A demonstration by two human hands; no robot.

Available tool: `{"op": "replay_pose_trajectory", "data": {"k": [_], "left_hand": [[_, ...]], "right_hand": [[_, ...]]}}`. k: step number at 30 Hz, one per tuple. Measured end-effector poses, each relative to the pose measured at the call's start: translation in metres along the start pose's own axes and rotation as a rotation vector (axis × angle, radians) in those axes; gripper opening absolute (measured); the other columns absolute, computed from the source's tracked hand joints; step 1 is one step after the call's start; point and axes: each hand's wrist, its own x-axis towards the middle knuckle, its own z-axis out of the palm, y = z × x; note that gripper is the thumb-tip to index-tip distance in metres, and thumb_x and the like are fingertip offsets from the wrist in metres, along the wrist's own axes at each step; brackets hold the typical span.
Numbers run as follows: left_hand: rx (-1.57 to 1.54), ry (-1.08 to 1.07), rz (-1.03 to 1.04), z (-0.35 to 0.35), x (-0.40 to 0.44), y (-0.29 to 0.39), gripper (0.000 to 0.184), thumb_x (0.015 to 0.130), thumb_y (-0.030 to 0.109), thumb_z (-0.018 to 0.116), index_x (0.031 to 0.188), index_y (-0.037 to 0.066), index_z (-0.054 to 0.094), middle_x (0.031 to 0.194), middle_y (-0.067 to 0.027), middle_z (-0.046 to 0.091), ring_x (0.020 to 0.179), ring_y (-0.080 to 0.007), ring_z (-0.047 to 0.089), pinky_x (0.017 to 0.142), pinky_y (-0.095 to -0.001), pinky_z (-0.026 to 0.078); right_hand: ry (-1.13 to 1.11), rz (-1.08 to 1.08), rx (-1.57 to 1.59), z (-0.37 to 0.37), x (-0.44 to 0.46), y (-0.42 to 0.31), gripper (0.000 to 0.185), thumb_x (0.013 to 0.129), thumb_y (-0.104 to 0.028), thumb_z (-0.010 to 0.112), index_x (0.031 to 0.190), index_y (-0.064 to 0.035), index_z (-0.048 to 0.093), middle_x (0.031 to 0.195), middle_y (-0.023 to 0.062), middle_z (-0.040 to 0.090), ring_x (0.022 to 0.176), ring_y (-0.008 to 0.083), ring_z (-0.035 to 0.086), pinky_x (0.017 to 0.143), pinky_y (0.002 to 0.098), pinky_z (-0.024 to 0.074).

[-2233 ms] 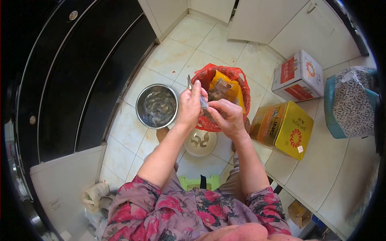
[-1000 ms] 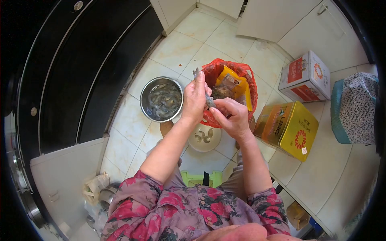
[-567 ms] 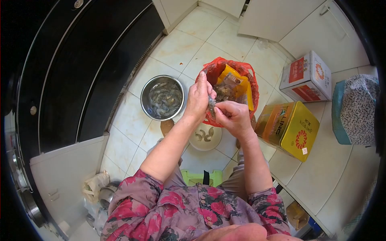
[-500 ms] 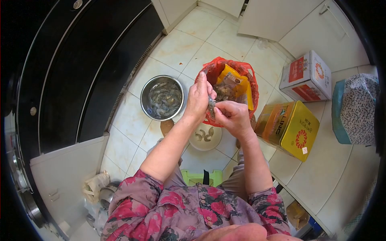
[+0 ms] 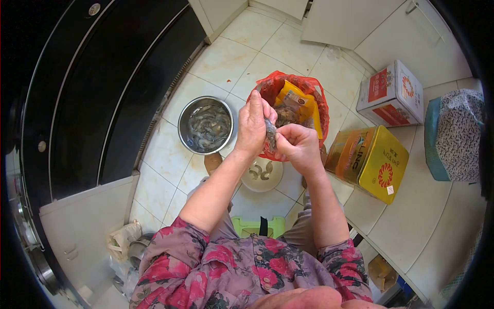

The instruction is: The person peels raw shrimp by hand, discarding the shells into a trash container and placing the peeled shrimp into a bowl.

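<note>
Through the head camera I have the left hand (image 5: 251,126) curled around a grey shrimp (image 5: 270,135), its thumb pointing forward. The right hand (image 5: 303,147) has thumb and forefinger drawn together in a pinch on the shrimp's side; what exactly sits between those tips is too small for me to tell. The shrimp lies between the two hands, over the near side of a red bag (image 5: 278,77) that spreads just beyond them with a yellow packet (image 5: 290,95) inside.

For this picking, I judge the left hold should be snug without squeezing, since a wet shrimp probably slips and its flesh may tear. I'd want the right fingertips working in short, low pulls along the body, with the left fingers bracing close beside the pinch. Staying over the bag seems sensible for catching scraps.

To the left of the left hand stands a metal bowl (image 5: 181,126) full of more shrimp. Below both hands, toward the body, a pale bowl (image 5: 257,188) holds a few curled pieces (image 5: 266,175).
</note>
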Motion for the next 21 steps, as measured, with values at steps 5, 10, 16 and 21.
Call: {"op": "replay_pose_trajectory", "data": {"k": [5,10,16,21], "left_hand": [[0.223,-0.006,0.116,0.003,-0.005,0.008,0.054,0.101,0.052,0.037,0.070,0.008,0.042,0.063,-0.0037,0.046,0.060,-0.0116,0.044,0.056,-0.0249,0.038],[0.295,-0.064,0.112,0.003,-0.007,0.003,0.055,0.100,0.053,0.038,0.070,0.007,0.043,0.063,-0.0038,0.048,0.059,-0.0114,0.046,0.055,-0.0251,0.038],[0.285,-0.121,0.028,0.000,-0.004,0.008,0.056,0.100,0.055,0.038,0.071,0.007,0.044,0.066,-0.0040,0.050,0.059,-0.0104,0.047,0.055,-0.0248,0.039],[0.071,-0.224,-0.256,-0.007,-0.005,0.026,0.048,0.101,0.048,0.040,0.092,0.003,0.057,0.081,-0.0058,0.060,0.065,-0.0080,0.053,0.058,-0.0242,0.043]], "right_hand": [[0.026,-0.312,-0.265,-0.001,0.001,0.014,0.008,0.080,-0.005,0.066,0.082,0.0034,0.067,0.063,0.0054,0.065,0.057,0.0058,0.060,0.052,0.0238,0.0489],[0.012,-0.288,-0.359,-0.006,0.000,0.015,0.008,0.078,-0.005,0.066,0.080,0.0027,0.067,0.063,0.0075,0.065,0.056,0.0067,0.060,0.052,0.0250,0.0486],[0.034,-0.189,-0.303,-0.006,0.002,0.015,0.007,0.077,-0.004,0.064,0.078,0.0027,0.066,0.062,0.0049,0.064,0.053,0.0057,0.058,0.051,0.0236,0.0469],[0.071,-0.109,-0.089,-0.008,0.004,0.006,0.007,0.082,-0.003,0.062,0.081,0.0028,0.066,0.065,0.0016,0.065,0.054,0.0047,0.058,0.050,0.0210,0.0459]]}}
